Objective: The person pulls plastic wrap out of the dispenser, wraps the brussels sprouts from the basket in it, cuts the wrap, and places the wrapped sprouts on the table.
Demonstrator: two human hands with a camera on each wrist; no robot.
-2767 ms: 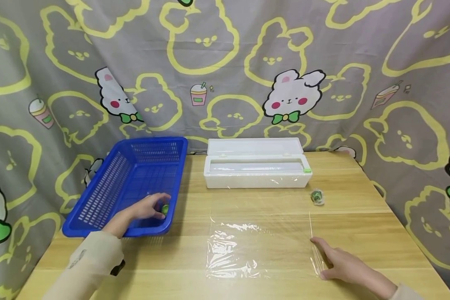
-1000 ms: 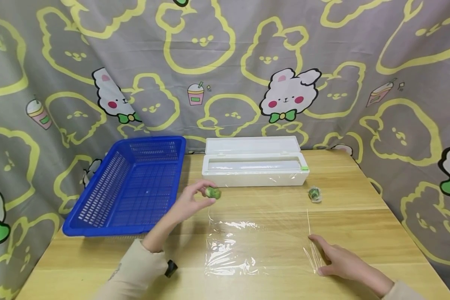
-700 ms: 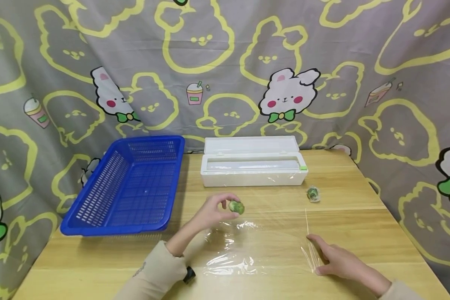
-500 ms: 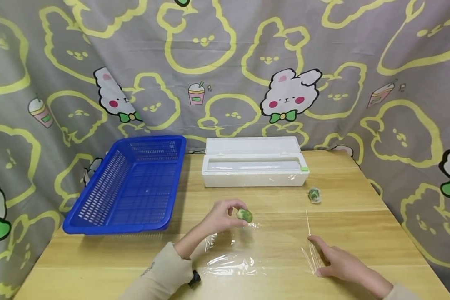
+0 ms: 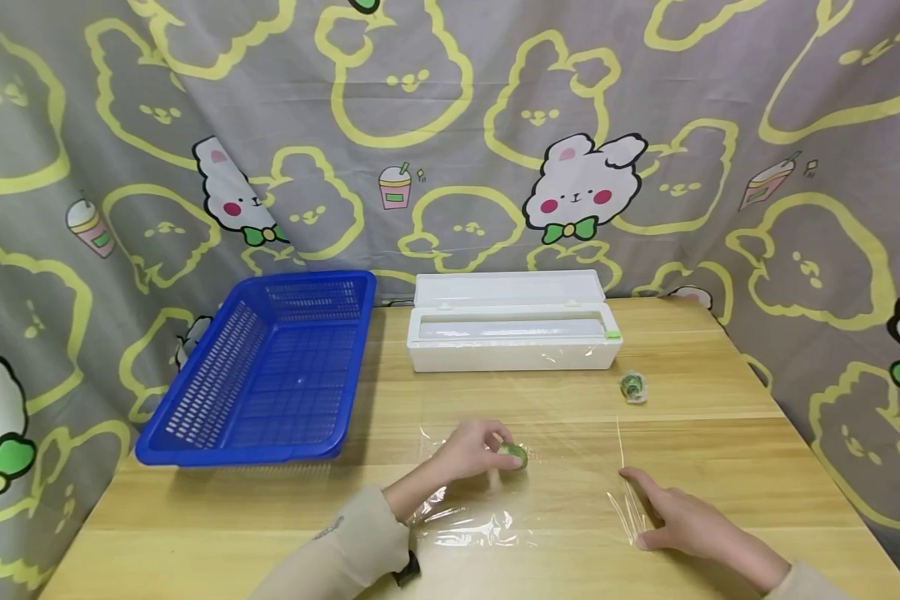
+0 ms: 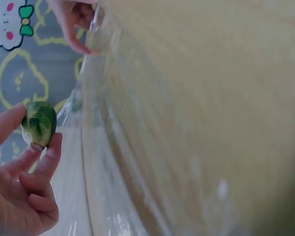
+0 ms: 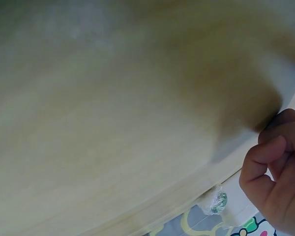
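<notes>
A person's left hand (image 5: 471, 452) pinches a small green sprout (image 6: 40, 124) between thumb and fingertips, above clear plastic film (image 5: 480, 530) on a wooden table (image 5: 720, 433); the right hand (image 5: 682, 522), fingers curled, grips the film's edge at the right

High head view forward and down, wrist views close, curtain (image 5: 450, 104) in all.

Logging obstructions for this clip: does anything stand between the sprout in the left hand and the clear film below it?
Nothing visible does. The left hand pinches the sprout over the clear film; the right hand holds the film's edge off to one side, and the wrapped green piece lies apart, farther back.
</notes>
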